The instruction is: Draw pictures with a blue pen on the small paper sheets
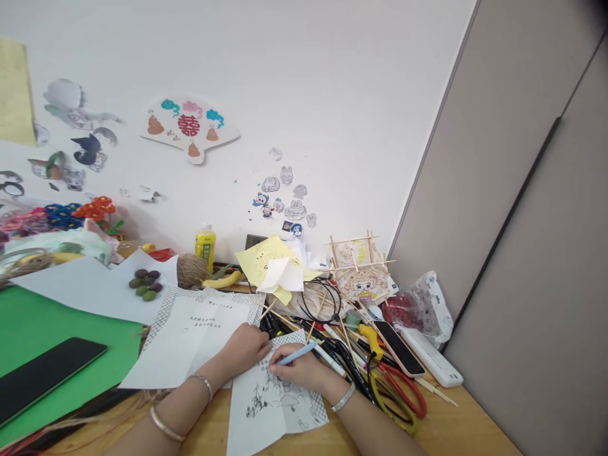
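Note:
My right hand [299, 370] is closed around a light blue pen [299, 353]. Its fingers touch a white sheet with a drawing [266, 421], which carries handwriting at the top and inked trees and roofs below. My left hand [247, 348] lies palm down, fingers resting near the top left of that sheet, with no object visible in it. Under the left forearm spreads a larger sheet with a hatched border [180, 332] and a few lines of writing. The pen's tip is hidden by the right fingers.
To the right are red-handled scissors [413, 392], a phone [399, 348], a white power bank [434, 358] and scattered markers and sticks. A black tablet [47, 377] lies on green paper [114, 329] at left. Behind stands a yellow bottle [205, 247] against the wall.

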